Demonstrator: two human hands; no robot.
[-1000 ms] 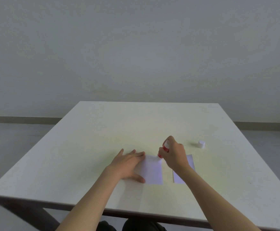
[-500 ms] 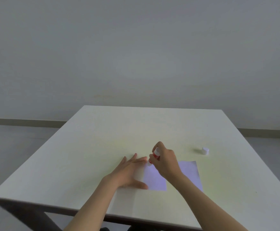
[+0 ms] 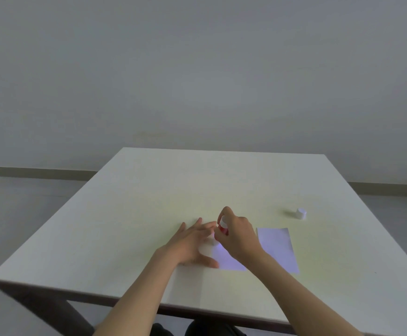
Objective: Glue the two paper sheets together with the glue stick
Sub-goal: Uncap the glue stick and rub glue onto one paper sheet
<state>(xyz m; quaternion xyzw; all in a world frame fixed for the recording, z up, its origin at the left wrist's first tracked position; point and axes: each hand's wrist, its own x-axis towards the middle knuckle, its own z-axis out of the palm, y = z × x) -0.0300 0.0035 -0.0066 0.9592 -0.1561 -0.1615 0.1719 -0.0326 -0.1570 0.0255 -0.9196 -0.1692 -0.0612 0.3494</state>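
Two small white paper sheets lie side by side on the table. My left hand rests flat with fingers spread on the left edge of the left sheet. My right hand grips a red and white glue stick, tilted, its lower end down at the left sheet's far left corner next to my left fingertips. The right sheet lies bare just to the right of my right wrist. My right hand hides much of the left sheet.
The glue stick's white cap stands alone at the right, beyond the right sheet. The white table has its near edge close to my forearms, and a plain wall rises behind it.
My right hand has moved the glue stick leftward along the left sheet's far edge, toward my left fingertips. The right sheet has come into fuller view. My left hand stays flat.
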